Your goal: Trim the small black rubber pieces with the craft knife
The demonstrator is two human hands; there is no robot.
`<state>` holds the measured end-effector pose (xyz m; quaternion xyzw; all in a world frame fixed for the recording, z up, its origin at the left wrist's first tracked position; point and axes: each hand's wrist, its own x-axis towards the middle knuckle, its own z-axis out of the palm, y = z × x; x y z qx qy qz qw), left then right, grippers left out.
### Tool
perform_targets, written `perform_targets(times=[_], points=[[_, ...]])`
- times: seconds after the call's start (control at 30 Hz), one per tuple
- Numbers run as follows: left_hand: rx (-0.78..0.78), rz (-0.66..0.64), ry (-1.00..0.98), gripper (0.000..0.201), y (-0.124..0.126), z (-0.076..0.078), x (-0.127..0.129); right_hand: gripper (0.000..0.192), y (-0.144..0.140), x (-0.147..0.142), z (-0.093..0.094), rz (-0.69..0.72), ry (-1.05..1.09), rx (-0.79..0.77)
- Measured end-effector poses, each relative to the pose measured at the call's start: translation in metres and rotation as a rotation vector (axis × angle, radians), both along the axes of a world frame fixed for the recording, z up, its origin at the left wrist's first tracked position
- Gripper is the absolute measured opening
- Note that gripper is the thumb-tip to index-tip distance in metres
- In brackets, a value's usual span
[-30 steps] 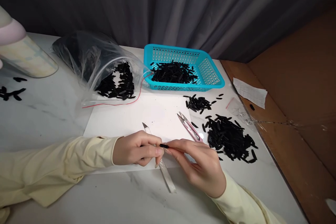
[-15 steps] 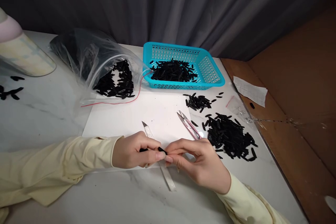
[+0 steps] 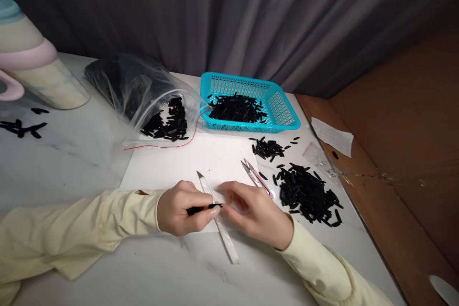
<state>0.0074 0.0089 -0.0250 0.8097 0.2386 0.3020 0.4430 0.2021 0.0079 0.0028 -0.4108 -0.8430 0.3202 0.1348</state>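
Slim black strip [image 3: 202,209] in left hand [image 3: 181,210]

Glossy marble-look table [image 3: 89,162], matt white paper sheet [image 3: 186,162], turquoise plastic basket [image 3: 287,114] (perforated), crinkly clear bag [image 3: 143,91]

1. The bench [image 3: 71,162] is white marble with faint grey veins.
2. Both sleeves [image 3: 71,229] are pale butter yellow.
3. The little strip [image 3: 202,209] pinched in the left hand [image 3: 182,213] is black.
4. At 12 o'clock, the basket [image 3: 287,114] is bright turquoise, filled with black pieces.
5. The loose pile [image 3: 308,193] at 2 o'clock is black.
6. The snips [image 3: 256,178] have pink handles and silvery blades.
7. The bag [image 3: 143,91] is clear with a red line along its mouth.
8. The paper sheet [image 3: 186,162] is plain white.
9. The curtain [image 3: 229,9] is dark grey.
10. The jug [image 3: 36,71] at 10 o'clock is banded cream, pink and teal.
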Motion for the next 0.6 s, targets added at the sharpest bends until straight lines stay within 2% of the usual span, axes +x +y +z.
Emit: perform_targets(times=[0.13, 0.2, 0.27, 0.33, 0.47, 0.53, 0.6], points=[[0.171, 0.096, -0.075, 0.031, 0.000, 0.011, 0.002, 0.045, 0.000, -0.026, 0.001, 0.231, -0.428, 0.259], [0.226, 0.098, -0.089, 0.032, 0.001, 0.018, 0.002, 0.047, 0.001, -0.035, 0.004, 0.292, -0.564, 0.318], [0.268, 0.091, -0.095, 0.032, 0.001, 0.023, 0.001, 0.043, 0.008, -0.036, 0.007, 0.307, -0.627, 0.313], [0.311, 0.078, -0.111, 0.032, 0.002, 0.025, 0.000, 0.035, 0.019, -0.028, 0.012, 0.267, -0.578, 0.288], [0.345, 0.044, -0.084, 0.033, 0.005, 0.029, -0.003, 0.019, 0.048, 0.003, 0.030, 0.105, -0.169, 0.308], [0.341, 0.043, -0.057, 0.032, 0.007, 0.032, -0.005, 0.026, 0.059, 0.017, 0.038, 0.068, -0.058, 0.312], [0.352, 0.036, -0.049, 0.030, 0.009, 0.036, -0.007, 0.023, 0.065, 0.025, 0.042, 0.019, -0.030, 0.421]])
